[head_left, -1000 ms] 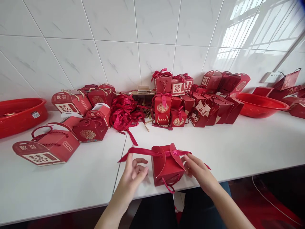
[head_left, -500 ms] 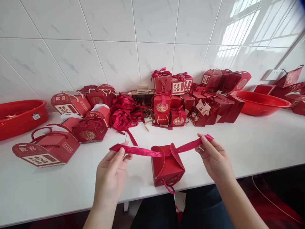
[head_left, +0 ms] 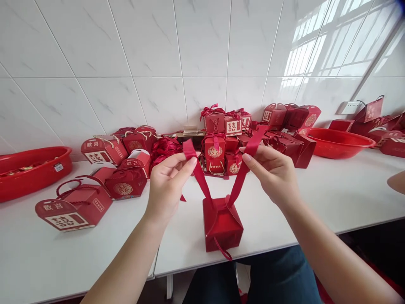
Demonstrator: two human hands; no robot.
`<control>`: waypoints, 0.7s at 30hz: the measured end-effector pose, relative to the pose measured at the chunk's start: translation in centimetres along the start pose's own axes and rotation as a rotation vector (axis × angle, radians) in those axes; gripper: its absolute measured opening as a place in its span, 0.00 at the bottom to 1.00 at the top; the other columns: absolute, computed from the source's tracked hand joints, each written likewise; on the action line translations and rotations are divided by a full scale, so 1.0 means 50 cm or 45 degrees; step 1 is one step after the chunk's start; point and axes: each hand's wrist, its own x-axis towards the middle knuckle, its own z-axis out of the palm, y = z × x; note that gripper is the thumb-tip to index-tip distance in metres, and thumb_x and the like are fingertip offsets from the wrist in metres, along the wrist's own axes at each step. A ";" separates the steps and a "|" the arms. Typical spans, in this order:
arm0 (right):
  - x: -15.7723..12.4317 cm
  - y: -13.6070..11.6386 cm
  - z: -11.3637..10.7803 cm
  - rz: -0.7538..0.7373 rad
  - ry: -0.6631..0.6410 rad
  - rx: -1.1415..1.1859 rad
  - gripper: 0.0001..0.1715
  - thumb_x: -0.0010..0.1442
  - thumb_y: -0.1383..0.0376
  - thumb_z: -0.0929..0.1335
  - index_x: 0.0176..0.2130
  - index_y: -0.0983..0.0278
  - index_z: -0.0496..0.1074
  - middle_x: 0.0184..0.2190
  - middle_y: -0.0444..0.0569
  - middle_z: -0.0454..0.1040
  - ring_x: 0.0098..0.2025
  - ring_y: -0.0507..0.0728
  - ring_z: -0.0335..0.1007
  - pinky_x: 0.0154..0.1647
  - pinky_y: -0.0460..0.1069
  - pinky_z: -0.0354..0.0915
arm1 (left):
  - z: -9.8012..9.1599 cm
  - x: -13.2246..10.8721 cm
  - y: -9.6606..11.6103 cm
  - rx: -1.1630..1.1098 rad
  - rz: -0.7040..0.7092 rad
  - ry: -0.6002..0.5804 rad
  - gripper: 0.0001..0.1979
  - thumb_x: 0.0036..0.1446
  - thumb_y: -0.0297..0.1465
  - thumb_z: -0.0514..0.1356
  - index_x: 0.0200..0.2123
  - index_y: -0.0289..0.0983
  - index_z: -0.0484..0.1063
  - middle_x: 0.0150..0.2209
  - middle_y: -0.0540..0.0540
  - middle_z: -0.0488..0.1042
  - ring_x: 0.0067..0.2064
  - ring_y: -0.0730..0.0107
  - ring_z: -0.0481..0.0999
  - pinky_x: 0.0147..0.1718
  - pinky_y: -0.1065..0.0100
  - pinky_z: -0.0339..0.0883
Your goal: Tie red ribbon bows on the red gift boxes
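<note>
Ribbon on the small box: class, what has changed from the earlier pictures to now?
The left hand and right hand took the ribbon by its ends, pulled them out sideways, then lifted them into a V above the box. The box stayed on the table; the boxes behind stayed put.

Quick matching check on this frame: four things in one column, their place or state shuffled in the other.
1 left hand
2 right hand
3 small red box
4 labelled red basin

A far left of the table
B near the front edge, under the raised ribbon
C pinching the ribbon's right end
D pinching the ribbon's left end

Pairs: 1-D, 2-C, 3-B, 4-A
</note>
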 end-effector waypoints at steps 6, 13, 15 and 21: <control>0.016 -0.015 0.015 0.010 -0.118 0.185 0.11 0.57 0.56 0.69 0.33 0.62 0.76 0.27 0.44 0.74 0.29 0.52 0.69 0.27 0.46 0.65 | 0.020 0.025 0.024 0.039 -0.026 -0.167 0.07 0.50 0.29 0.66 0.35 0.40 0.79 0.34 0.48 0.79 0.36 0.70 0.76 0.38 0.70 0.69; 0.011 -0.020 0.017 0.074 -0.139 0.219 0.15 0.58 0.55 0.69 0.28 0.63 0.75 0.23 0.43 0.71 0.28 0.51 0.66 0.28 0.46 0.61 | 0.043 0.048 0.046 -0.022 0.057 -0.208 0.04 0.52 0.30 0.65 0.33 0.38 0.78 0.30 0.50 0.77 0.35 0.71 0.75 0.36 0.72 0.68; 0.011 -0.023 0.016 0.085 -0.126 0.223 0.14 0.58 0.55 0.69 0.28 0.62 0.76 0.24 0.43 0.71 0.27 0.51 0.64 0.27 0.46 0.60 | 0.047 0.049 0.048 -0.009 0.046 -0.195 0.04 0.51 0.31 0.65 0.33 0.38 0.78 0.31 0.50 0.77 0.35 0.71 0.74 0.36 0.72 0.67; 0.016 -0.036 0.005 0.063 -0.078 0.151 0.15 0.56 0.54 0.70 0.27 0.63 0.75 0.18 0.40 0.62 0.20 0.47 0.50 0.20 0.45 0.48 | 0.052 0.038 0.042 0.034 0.007 -0.191 0.06 0.50 0.34 0.66 0.32 0.37 0.78 0.32 0.48 0.79 0.35 0.70 0.76 0.39 0.69 0.67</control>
